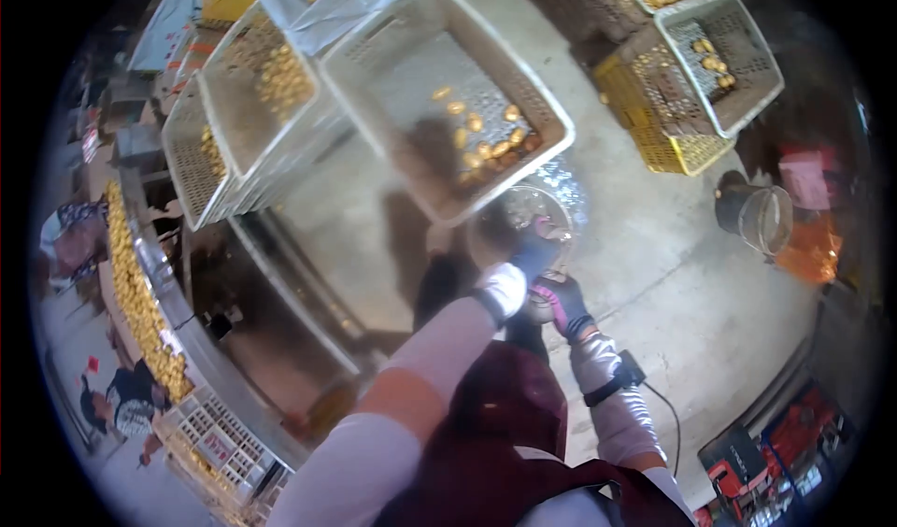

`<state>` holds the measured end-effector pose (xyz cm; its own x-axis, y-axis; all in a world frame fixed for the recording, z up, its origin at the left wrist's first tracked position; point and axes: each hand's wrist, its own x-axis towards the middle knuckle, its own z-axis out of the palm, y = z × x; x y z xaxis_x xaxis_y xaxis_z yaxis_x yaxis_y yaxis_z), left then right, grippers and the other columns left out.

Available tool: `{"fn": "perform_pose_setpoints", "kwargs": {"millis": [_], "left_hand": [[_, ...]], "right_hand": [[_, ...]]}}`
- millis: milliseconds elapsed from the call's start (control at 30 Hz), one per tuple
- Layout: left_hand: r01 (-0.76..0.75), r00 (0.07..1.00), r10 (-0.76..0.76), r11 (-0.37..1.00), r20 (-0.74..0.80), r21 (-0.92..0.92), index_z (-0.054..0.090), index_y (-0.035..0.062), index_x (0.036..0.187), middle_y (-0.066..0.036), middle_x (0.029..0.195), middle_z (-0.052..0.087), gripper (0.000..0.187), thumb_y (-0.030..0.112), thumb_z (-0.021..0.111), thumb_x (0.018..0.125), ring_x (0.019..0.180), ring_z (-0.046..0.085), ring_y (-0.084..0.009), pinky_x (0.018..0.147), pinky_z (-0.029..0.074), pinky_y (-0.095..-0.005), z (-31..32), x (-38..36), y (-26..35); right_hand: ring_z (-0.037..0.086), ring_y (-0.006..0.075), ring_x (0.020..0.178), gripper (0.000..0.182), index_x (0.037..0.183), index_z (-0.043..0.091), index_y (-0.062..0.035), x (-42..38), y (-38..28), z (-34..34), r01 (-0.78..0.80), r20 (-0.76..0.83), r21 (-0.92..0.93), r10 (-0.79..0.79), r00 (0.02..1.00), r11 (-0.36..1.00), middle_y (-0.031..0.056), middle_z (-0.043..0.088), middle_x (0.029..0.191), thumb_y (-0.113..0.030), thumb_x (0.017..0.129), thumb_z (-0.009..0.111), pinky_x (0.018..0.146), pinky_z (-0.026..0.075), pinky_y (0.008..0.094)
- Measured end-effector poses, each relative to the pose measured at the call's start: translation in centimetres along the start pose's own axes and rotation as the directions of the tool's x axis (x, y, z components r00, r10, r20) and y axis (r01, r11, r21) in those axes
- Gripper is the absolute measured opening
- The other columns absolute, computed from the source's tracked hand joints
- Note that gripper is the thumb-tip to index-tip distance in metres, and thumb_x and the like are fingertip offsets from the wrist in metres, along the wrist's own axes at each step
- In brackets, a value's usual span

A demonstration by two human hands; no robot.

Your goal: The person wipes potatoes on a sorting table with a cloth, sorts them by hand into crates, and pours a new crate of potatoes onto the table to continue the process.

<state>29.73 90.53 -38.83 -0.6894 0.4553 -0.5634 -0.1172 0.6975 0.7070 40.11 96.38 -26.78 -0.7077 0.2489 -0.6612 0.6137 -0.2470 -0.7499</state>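
My left hand (pixel 534 251), in a dark glove with pink, reaches over a round, clear-looking basin (pixel 528 200) on the floor; blur hides what its fingers hold. My right hand (pixel 563 305), gloved in black and pink, is at the basin's near edge, its fingers curled beside a small roundish object I cannot make out. Just beyond the basin is a large white crate (pixel 551 149) with several yellow-brown potato-like pieces (pixel 475 122) at its right and near end.
Stacked crates (pixel 245 167) with yellow pieces stand at the left, more crates (pixel 761 97) at the upper right. A bucket (pixel 766 219) is at the right. A conveyor (pixel 140 312) carries yellow pieces at far left, with a person (pixel 131 401) beside it.
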Motion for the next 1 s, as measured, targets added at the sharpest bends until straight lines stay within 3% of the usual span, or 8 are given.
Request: {"fn": "perform_pose_setpoints", "kwargs": {"millis": [67,200,367,467,567,767,900,1000], "left_hand": [[0.291,0.880,-0.072,0.862,0.469,-0.414,0.051,0.0096,0.139,-0.015,0.125,0.060,0.058,0.035,0.071,0.090,0.118,0.057,-0.0252,0.102,0.044,-0.0327,-5.6,-1.5,4.3],[0.487,0.843,0.080,0.308,0.533,-0.817,0.053,0.0109,0.140,-0.004,0.122,0.065,0.049,0.043,0.053,0.103,0.103,0.064,-0.0115,0.090,0.053,-0.0261,-10.5,-3.0,7.4],[-0.223,0.884,0.381,0.854,0.272,-0.470,0.050,0.0211,0.143,-0.010,0.130,0.061,0.060,0.063,0.036,0.102,0.112,0.061,-0.0144,0.096,0.052,-0.0388,-9.8,-5.1,5.8],[0.443,0.825,0.383,0.018,0.416,-0.896,0.049,0.0198,0.143,-0.010,0.132,0.059,0.056,0.058,0.039,0.103,0.117,0.058,-0.0165,0.100,0.049,-0.0401,-6.8,-8.4,9.5],[0.548,0.801,0.410,-0.208,0.437,-0.810,0.048,0.0185,0.143,-0.009,0.134,0.057,0.053,0.052,0.043,0.103,0.122,0.055,-0.0185,0.104,0.046,-0.0415,-6.6,-10.2,11.6],[0.551,0.802,0.314,-0.061,0.508,-0.833,0.045,0.0158,0.144,-0.009,0.139,0.053,0.048,0.041,0.050,0.104,0.131,0.050,-0.0226,0.113,0.039,-0.0441,-10.6,-11.1,11.4],[0.563,0.725,0.290,0.272,0.624,-0.781,0.044,0.0116,0.141,-0.008,0.132,0.054,0.042,0.026,0.055,0.103,0.125,0.054,-0.0236,0.109,0.044,-0.0428,-12.0,-9.1,9.6],[0.529,0.679,0.248,0.487,0.691,-0.695,0.048,0.0062,0.137,-0.009,0.124,0.060,0.038,0.018,0.057,0.102,0.113,0.062,-0.0215,0.098,0.052,-0.0369,-12.5,-7.1,9.9]], "right_hand": [[0.069,0.0186,0.092,0.025,0.113,0.066,0.0003,-1.7,-2.6,-0.1,-0.198,0.139,0.643,0.142,0.980,0.740,0.0073,0.070,0.102,-0.014,0.092,0.069,0.084,0.056,0.0318],[0.061,0.0345,0.120,0.052,0.142,0.044,0.0027,-5.5,-6.9,-0.2,-0.251,0.246,0.926,0.055,0.968,0.282,0.0202,0.060,0.132,-0.016,0.096,0.058,0.101,0.051,0.0471],[0.062,0.0291,0.108,0.052,0.145,0.045,-0.0029,-9.0,-6.3,2.0,-0.287,0.276,0.951,-0.105,0.955,-0.112,0.0150,0.061,0.130,-0.029,0.101,0.050,0.086,0.052,0.0393],[0.053,0.0263,0.099,0.062,0.143,0.044,-0.0009,-8.7,-4.6,4.1,-0.523,0.297,0.669,-0.456,0.839,-0.528,0.0187,0.055,0.127,-0.043,0.098,0.051,0.082,0.049,0.0358],[0.054,0.0275,0.104,0.061,0.144,0.044,-0.0018,-9.4,-5.5,4.9,-0.483,0.206,0.645,-0.474,0.856,-0.592,0.0184,0.053,0.131,-0.042,0.099,0.052,0.085,0.050,0.0364],[0.055,0.0300,0.115,0.060,0.145,0.044,-0.0038,-10.7,-8.6,2.6,-0.159,0.109,0.917,-0.153,0.982,-0.366,0.0177,0.050,0.140,-0.041,0.100,0.055,0.092,0.052,0.0375],[0.057,0.0244,0.120,0.048,0.140,0.051,-0.0044,-11.9,-9.9,1.6,0.020,-0.025,0.839,0.001,1.000,0.543,0.0148,0.057,0.136,-0.028,0.099,0.060,0.095,0.052,0.0369],[0.066,0.0264,0.110,0.049,0.136,0.049,-0.0051,-9.9,-4.8,0.6,-0.062,0.087,0.699,0.001,0.996,0.713,0.0115,0.061,0.127,-0.011,0.091,0.069,0.093,0.055,0.0450]]}}
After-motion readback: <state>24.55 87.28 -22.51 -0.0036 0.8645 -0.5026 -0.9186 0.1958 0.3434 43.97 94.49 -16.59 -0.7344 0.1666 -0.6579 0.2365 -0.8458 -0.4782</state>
